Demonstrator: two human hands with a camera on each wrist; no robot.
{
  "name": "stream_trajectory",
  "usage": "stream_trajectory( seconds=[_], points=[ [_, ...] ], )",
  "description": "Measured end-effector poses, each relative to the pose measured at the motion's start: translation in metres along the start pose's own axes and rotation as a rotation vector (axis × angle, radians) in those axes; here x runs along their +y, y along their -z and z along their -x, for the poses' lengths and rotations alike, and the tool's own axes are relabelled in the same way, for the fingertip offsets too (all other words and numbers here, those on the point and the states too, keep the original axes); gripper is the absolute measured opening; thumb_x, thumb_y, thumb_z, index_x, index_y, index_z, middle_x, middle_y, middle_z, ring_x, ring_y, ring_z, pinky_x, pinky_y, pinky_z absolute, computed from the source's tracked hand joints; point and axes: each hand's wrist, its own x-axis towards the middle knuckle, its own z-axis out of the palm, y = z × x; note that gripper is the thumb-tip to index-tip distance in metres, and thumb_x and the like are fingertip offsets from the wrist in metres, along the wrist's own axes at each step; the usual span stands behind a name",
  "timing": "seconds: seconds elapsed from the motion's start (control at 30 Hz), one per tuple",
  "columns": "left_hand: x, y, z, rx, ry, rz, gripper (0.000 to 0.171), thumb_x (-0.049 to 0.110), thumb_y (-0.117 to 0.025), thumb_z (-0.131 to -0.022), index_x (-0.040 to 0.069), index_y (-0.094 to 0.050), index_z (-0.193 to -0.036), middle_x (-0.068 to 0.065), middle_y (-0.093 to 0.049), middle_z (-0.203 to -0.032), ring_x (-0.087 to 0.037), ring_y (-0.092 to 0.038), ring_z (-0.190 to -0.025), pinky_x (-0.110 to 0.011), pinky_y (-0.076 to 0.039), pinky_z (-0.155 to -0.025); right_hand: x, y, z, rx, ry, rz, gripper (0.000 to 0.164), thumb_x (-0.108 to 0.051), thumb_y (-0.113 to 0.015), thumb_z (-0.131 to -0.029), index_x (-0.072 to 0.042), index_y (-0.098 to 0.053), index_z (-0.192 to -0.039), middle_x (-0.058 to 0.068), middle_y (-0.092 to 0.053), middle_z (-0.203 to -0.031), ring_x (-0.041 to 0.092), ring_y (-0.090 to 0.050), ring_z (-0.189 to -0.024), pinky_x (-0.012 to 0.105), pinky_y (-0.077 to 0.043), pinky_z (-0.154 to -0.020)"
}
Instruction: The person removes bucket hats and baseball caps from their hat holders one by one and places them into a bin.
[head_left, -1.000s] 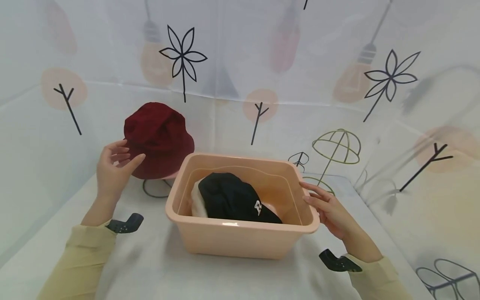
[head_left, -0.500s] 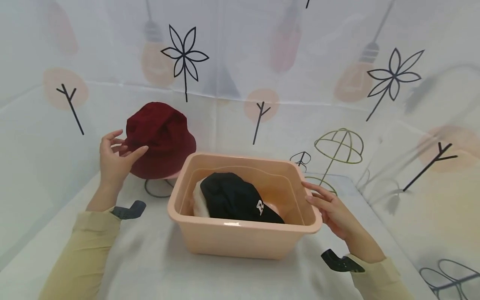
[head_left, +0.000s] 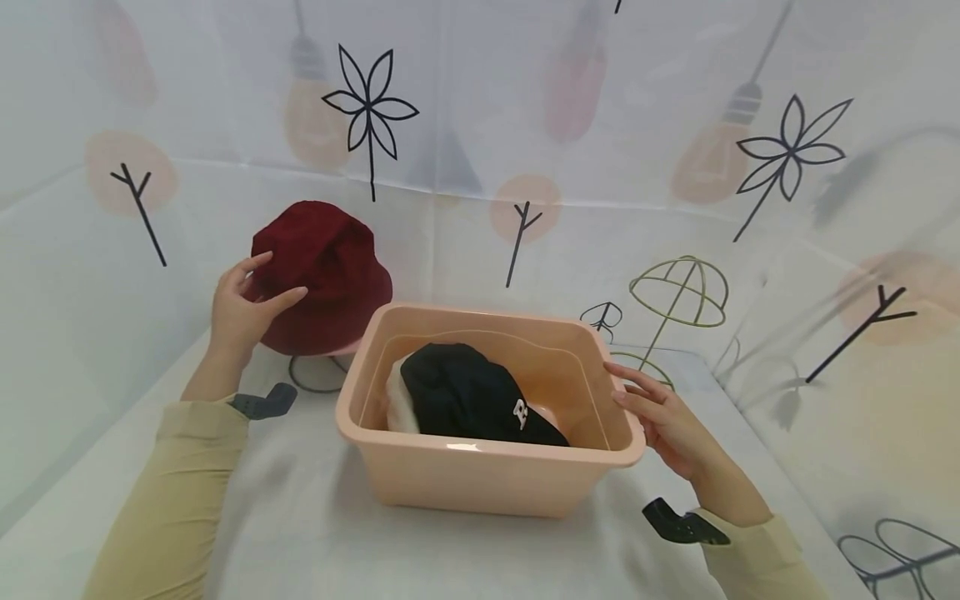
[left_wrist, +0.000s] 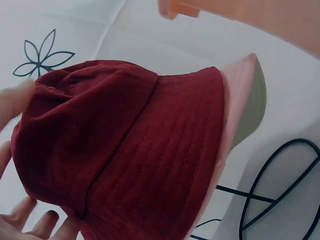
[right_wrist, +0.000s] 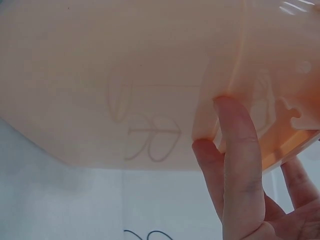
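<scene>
A dark red bucket hat (head_left: 318, 279) sits at the back left, its crown toward my left hand (head_left: 243, 312). That hand is spread around the crown, thumb on one side and fingers on the other. Beneath the red brim, a pink layer (left_wrist: 237, 87) and an olive-green one (left_wrist: 254, 107) show in the left wrist view. Mid-table is a peach plastic tub (head_left: 480, 475) holding a black baseball cap (head_left: 465, 396) with a white letter, and something cream-coloured (head_left: 401, 400) beside it. My right hand (head_left: 663, 421) grips the tub's right rim, fingertips curled over it.
White cloth printed with line flowers and bulbs covers the table (head_left: 450, 558) and the wall (head_left: 465, 100) close behind. The tub's left back corner stands right by the red hat's brim. A dark strap-like device (head_left: 262, 402) sits at my left wrist, another (head_left: 682, 525) at my right.
My left hand has moved right and slightly farther back, its fingers now overlapping the red hat's crown. The right hand stays at the tub's rim; hats and tub stay in place.
</scene>
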Motion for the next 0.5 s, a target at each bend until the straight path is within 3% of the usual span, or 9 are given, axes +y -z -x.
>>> stream_trajectory(
  seconds=[0.17, 0.33, 0.5],
  points=[
    [-0.0001, -0.0008, -0.0028, -0.004, -0.003, -0.073, 0.068, 0.03, -0.075, -0.078, 0.018, -0.045, -0.138, -0.008, -0.046, -0.137, -0.018, -0.047, -0.115, -0.033, -0.041, -0.096, -0.0002, -0.0003, 0.0001, 0.004, -0.005, -0.001, 0.047, -0.022, -0.052, -0.096, -0.018, -0.04, -0.141, 0.005, -0.053, -0.119, 0.013, -0.062, -0.097, 0.033, -0.053, -0.078],
    [0.0022, -0.0007, -0.0062, 0.016, -0.002, -0.122, 0.062, 0.031, -0.073, -0.08, 0.016, -0.048, -0.135, -0.011, -0.048, -0.133, -0.021, -0.05, -0.112, -0.034, -0.044, -0.091, 0.0, -0.0005, 0.0003, -0.001, 0.0, -0.012, 0.047, -0.021, -0.052, -0.096, -0.018, -0.04, -0.141, 0.003, -0.054, -0.118, 0.014, -0.062, -0.096, 0.032, -0.053, -0.077],
    [0.0044, -0.0007, -0.0092, 0.06, 0.004, -0.152, 0.046, 0.027, -0.07, -0.083, 0.01, -0.057, -0.124, -0.007, -0.054, -0.121, -0.017, -0.054, -0.105, -0.025, -0.045, -0.084, 0.0009, -0.0004, -0.0005, -0.009, 0.012, -0.013, 0.047, -0.021, -0.051, -0.097, -0.017, -0.039, -0.142, 0.003, -0.054, -0.118, 0.015, -0.062, -0.096, 0.032, -0.053, -0.077]
  ],
)
